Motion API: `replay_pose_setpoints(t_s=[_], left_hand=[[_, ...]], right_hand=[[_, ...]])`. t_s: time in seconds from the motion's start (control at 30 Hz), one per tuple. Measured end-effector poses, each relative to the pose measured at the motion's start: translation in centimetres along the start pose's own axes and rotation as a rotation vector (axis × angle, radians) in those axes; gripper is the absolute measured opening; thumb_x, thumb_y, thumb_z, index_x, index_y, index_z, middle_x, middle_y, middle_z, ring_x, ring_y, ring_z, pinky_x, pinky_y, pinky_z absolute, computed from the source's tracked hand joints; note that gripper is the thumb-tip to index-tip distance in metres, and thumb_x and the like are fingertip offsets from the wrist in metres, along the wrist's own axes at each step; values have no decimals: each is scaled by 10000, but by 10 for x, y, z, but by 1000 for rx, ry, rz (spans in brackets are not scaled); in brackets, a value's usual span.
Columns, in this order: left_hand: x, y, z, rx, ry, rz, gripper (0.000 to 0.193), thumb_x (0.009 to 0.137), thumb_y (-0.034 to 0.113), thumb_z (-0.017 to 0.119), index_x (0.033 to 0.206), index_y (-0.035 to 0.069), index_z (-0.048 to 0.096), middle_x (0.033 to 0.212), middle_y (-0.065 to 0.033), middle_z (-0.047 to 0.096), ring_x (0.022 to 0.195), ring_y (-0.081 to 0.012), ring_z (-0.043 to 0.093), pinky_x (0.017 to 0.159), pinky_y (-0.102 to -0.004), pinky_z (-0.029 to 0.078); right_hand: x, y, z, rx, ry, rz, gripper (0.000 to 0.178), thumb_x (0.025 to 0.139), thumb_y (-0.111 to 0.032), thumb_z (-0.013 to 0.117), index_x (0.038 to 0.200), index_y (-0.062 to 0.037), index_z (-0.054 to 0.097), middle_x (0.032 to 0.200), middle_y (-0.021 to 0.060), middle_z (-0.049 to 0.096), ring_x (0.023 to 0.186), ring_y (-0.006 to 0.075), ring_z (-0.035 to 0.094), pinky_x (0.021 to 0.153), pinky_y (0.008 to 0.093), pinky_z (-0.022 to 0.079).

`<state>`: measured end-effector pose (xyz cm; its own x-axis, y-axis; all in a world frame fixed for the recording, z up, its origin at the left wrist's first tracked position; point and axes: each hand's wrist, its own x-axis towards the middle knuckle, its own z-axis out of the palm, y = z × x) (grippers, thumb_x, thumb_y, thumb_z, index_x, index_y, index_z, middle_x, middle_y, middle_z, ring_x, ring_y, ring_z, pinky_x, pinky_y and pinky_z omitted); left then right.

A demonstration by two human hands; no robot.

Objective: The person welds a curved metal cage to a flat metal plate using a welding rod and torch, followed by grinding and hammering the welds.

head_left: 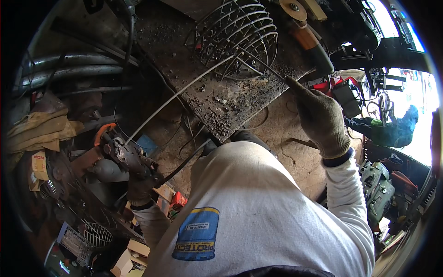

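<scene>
My gloved left hand (pixel 140 188), at the lower left, is closed round a welding electrode holder (pixel 123 154). A long pale welding electrode (pixel 177 93) runs from its jaws up to a round wire cage (pixel 251 19) of curved metal bars. The electrode's tip is beside the cage's lower bars; whether they touch I cannot tell. My right hand (pixel 320 117), in a grey-brown knit glove, grips a thin dark metal rod (pixel 270 68) with the index finger stretched along it. The rod's far end reaches the cage bars. The cage rests on a dark metal tabletop (pixel 187 55).
Dark crumbs litter the tabletop, whose corner points toward me. An angle grinder (pixel 311 46) lies at its right side. Metal pipes (pixel 69 64) and folded cloth (pixel 39 129) are at left. A black cable (pixel 187 164) runs from the holder. A person (pixel 397 127) is far right.
</scene>
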<state>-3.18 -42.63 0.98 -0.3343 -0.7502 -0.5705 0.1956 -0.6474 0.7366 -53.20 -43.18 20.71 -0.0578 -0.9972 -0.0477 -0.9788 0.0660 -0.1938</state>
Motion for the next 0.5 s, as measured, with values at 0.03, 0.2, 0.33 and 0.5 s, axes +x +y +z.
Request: replay_pose_setpoints(t_s=[0.03,0.2,0.33,0.5], left_hand=[[1,0,-1,28,13,-3,465,692,-96,657,1124,33,542,944,-73,558,726,-172,564,559,-341,466],[-4,13,8,80,-38,42,433,707,-92,666,1108,26,553,950,-91,590,757,-183,609,594,-340,493],[-8,30,20,-2,-109,7,428,710,-84,680,1108,14,554,905,-96,614,740,-194,629,610,-333,502],[-12,42,33,56,-47,37,392,728,-83,687,1081,9,543,872,-80,619,723,-193,639,618,-330,517]], right_hand=[[0,1,1,5,12,-3,520,905,-57,572,1399,-220,599,944,159,710,789,353,700,683,435,568],[0,2,1,-19,6,-3,464,925,-86,591,1368,-221,617,888,153,688,767,353,695,646,443,556],[0,4,1,-2,-8,-16,497,923,-66,570,1399,-205,599,940,176,706,787,365,700,676,444,563],[0,4,0,-14,-22,-1,505,919,-63,575,1402,-204,598,928,174,705,788,360,698,675,440,561]])
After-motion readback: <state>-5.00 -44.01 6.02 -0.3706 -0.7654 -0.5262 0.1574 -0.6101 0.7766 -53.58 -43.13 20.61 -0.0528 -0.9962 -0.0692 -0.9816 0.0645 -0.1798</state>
